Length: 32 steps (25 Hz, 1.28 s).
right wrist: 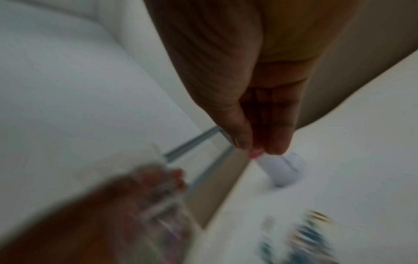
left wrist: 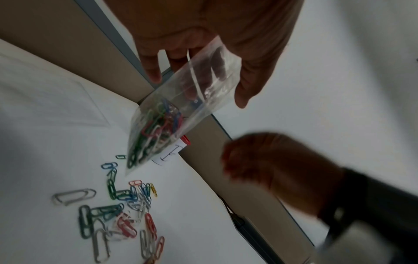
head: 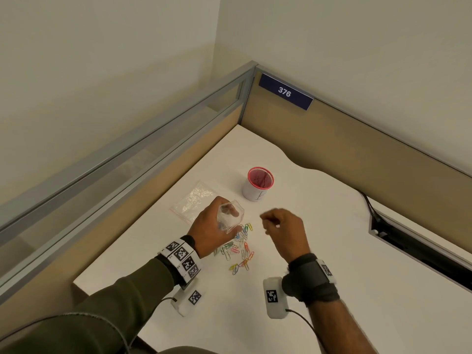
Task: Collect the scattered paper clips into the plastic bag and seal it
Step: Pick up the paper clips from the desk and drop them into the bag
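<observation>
Now the left hand (head: 208, 226) grips the open plastic bag (left wrist: 181, 107) while the right hand (head: 283, 226), fingers pinched together, should drop paper clips (head: 240, 251) straight in.

Clips (head: 238, 247): green, blue, red, yellow, grey, white. Bag (head: 229, 217) clear. Cup (head: 257, 187) white w/ red rim. Table (head: 332, 226) white.

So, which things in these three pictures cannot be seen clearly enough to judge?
- Right hand: whether its grip holds a clip; right wrist view is motion-blurred, head view too small.
- Plastic bag mouth: open or sealed, hidden behind the left hand in the head view, unclear in the left wrist view.
- Paper clips on the table: their count, overlapping and partly under the bag.
- Red cup: its label, too small.
</observation>
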Tool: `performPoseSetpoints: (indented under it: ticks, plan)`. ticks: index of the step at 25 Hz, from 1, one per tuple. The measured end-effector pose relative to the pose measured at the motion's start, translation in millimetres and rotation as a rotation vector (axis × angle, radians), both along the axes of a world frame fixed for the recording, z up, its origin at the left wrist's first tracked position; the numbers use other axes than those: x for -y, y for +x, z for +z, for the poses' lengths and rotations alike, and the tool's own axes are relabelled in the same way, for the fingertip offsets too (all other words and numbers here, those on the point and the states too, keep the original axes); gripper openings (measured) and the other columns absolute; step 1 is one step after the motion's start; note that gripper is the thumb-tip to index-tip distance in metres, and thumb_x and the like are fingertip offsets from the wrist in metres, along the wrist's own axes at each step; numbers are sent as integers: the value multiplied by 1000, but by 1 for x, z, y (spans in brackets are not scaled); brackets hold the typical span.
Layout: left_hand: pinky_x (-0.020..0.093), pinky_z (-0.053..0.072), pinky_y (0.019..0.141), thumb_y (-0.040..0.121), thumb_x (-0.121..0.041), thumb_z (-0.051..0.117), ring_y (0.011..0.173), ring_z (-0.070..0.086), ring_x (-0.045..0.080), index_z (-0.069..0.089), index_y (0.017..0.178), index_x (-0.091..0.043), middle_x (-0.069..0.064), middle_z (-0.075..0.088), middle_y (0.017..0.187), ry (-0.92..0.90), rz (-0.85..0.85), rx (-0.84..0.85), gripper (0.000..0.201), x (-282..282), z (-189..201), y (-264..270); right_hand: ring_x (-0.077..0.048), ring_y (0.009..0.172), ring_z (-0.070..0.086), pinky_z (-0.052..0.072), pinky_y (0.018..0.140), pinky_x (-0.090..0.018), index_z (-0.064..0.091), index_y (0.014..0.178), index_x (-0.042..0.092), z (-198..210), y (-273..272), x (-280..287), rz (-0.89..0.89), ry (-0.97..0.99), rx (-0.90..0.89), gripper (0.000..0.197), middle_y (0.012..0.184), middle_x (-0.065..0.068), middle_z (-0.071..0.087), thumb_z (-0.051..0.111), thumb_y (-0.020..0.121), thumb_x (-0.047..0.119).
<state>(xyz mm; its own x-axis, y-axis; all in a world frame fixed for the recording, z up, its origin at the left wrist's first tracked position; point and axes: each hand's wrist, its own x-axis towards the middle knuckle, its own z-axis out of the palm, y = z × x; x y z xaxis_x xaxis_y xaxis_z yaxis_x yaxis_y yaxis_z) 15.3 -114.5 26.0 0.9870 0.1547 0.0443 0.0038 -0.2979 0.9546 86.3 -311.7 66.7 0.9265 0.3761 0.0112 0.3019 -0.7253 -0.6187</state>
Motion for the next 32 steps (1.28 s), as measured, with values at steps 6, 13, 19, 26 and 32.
performPoseSetpoints:
  ticks: [6,13,19,26,32]
  plan:
    - [32,51,95,79,-20,81,116,60,10,52,109,-25,-11,66,110,-17,98,10,42,-37,1,-7,-24,113,54,44,99,-28,59,120,12,-106,-12,19,-20,-488,-223,28,121,-9,55,49,95,15]
    - [26,51,92,79,-17,81,113,62,5,54,111,-18,-10,67,111,-18,138,4,42,-57,-1,-8,-26,112,56,47,98,-35,62,121,16,-99,26,-30,33,-443,-128,31,120,-8,58,48,93,13]
    - [19,48,92,80,-18,80,113,61,3,54,111,-19,-13,66,111,-19,140,4,40,-64,-2,-7,-27,137,31,37,110,-43,38,143,22,-97,53,-66,344,-548,-153,73,151,-1,34,54,78,-7]
    - [20,48,93,80,-17,80,115,61,5,54,111,-19,-12,66,111,-56,154,16,41,-63,-4,-9,-25,133,36,41,106,-35,40,140,19,-109,25,-41,329,-580,-59,56,146,-3,35,53,88,6]
    - [23,49,94,79,-17,81,113,61,5,54,112,-19,-11,67,111,-52,142,25,43,-49,-4,-19,-23,111,53,47,93,-28,55,129,19,-112,-8,13,195,-474,-80,39,120,-3,56,49,92,10]
